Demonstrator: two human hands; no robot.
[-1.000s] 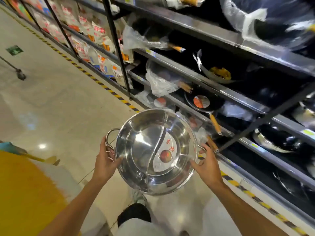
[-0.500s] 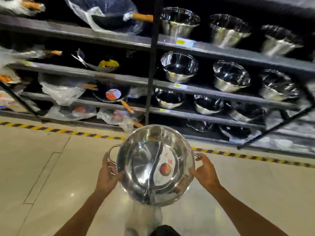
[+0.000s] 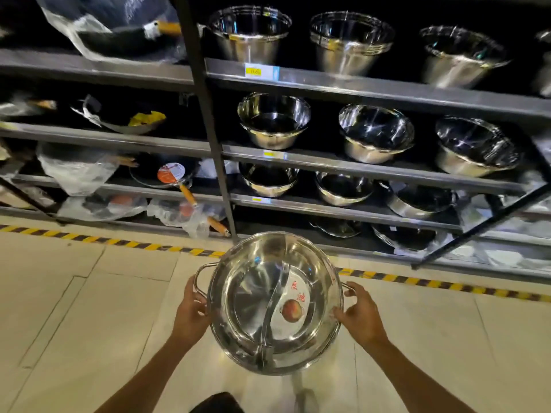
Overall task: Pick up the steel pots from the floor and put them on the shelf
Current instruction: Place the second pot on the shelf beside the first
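A wide steel pot [image 3: 256, 305] with a curved divider and a round label inside is held in front of me, above the floor. My left hand [image 3: 190, 315] grips its left side by the loop handle. My right hand [image 3: 359, 315] grips the right rim and handle. The pot hangs just before the shelf [image 3: 357, 214], level with its lowest tiers, and is apart from it.
The shelf's right bay holds several steel bowls [image 3: 375, 132] on each tier. The left bay has woks and pans [image 3: 165, 174] in plastic wrap with wooden handles. A dark upright post [image 3: 205, 120] divides the bays. Yellow-black tape [image 3: 125, 242] runs along the tiled floor.
My view has swung from the aisle and the wok bay to face the steel bowl bay. The pot has stayed in both hands and has come closer to the shelf.
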